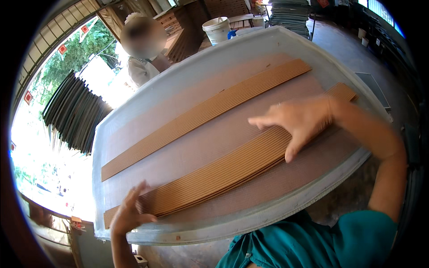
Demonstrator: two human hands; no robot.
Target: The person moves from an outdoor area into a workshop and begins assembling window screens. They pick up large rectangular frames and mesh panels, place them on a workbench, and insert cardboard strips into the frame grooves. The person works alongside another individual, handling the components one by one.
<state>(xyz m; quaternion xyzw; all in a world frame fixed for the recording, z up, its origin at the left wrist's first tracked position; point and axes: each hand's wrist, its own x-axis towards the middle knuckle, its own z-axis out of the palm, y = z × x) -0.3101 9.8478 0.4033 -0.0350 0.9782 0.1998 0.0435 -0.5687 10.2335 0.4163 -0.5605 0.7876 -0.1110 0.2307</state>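
Note:
Two long bands of thin brown ribbed strands lie side by side across a mesh screen with a pale frame. The far band lies flat. The near band looks layered along its front edge. My left hand, slightly blurred, is over the near band's left end, thumb and fingers apart. Over its right part is my right hand, with the thumb and fingers spread wide. Whether either palm or fingertip touches the strands, I cannot tell.
Another person stands across the screen at the far left. A leaning stack of dark panels is beyond the left edge. Behind the far edge are a white bucket and a stack of flat screens. Small brown fragments dot the mesh.

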